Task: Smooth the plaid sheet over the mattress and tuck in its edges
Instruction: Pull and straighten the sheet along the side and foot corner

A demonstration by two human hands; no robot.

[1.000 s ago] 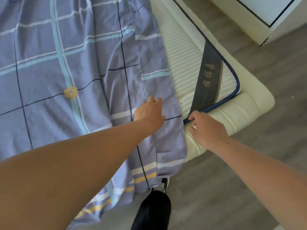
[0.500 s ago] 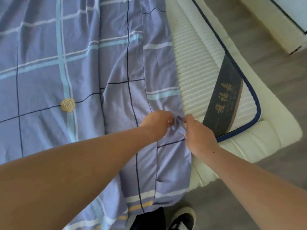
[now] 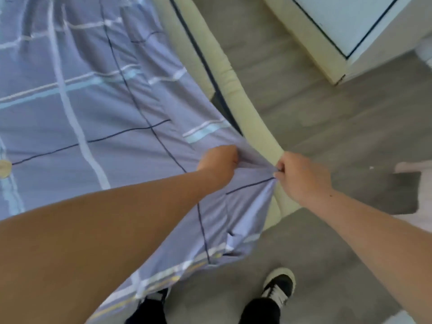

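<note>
The blue plaid sheet (image 3: 98, 108) lies over most of the mattress and hangs off the bed's near end. Only a cream strip of the mattress edge (image 3: 236, 90) with dark piping shows along the right side. My left hand (image 3: 218, 163) is closed on a bunch of the sheet near the bed's corner. My right hand (image 3: 301, 176) pinches the sheet's right edge beside it, over the cream border. The cloth is stretched taut between the two hands, with folds fanning out from them.
Grey wood floor (image 3: 327, 127) runs along the bed's right side. A white cabinet (image 3: 350, 26) stands at the upper right. My black-and-white shoe (image 3: 279, 285) stands on the floor below the hands. A small yellow flower patch (image 3: 4, 168) marks the sheet at the left.
Both hands gripped the sheet's edge and pulled it rightward, covering the white ribbed mattress top and its dark label. The view has swung toward the bed's corner.
</note>
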